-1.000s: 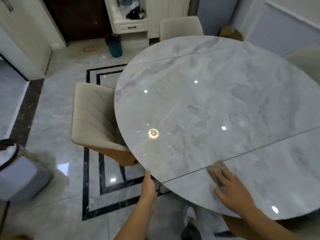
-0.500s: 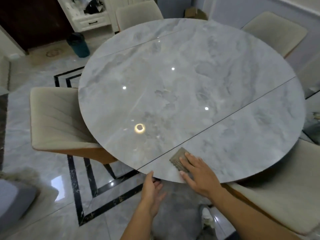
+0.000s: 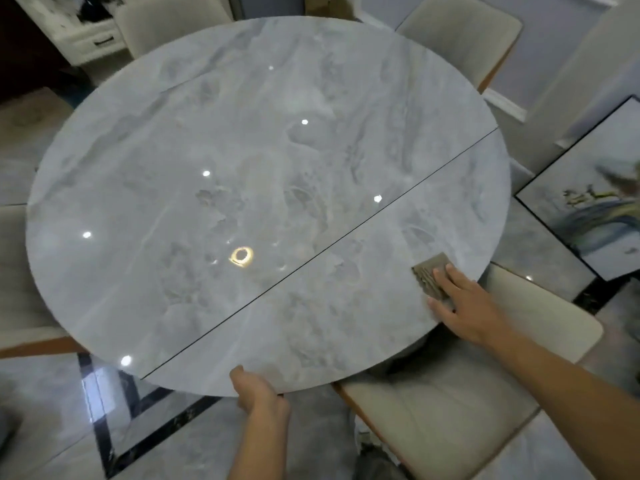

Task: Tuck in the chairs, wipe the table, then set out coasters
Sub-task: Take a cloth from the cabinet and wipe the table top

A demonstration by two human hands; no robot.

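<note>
Flat, right hand (image 3: 465,306) presses cloth (image 3: 431,276) — left hand (image 3: 258,389) grips table (image 3: 242,150) edge.

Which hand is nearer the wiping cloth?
Right. The right hand presses its fingers on the cloth near the table's right edge; the left hand grips the table rim at the near edge, well apart.

Soft indoor light, ceiling-lamp glare spots on the glossy table (image 3: 207,133), motion blur and wide-angle warping toward edges.
</note>
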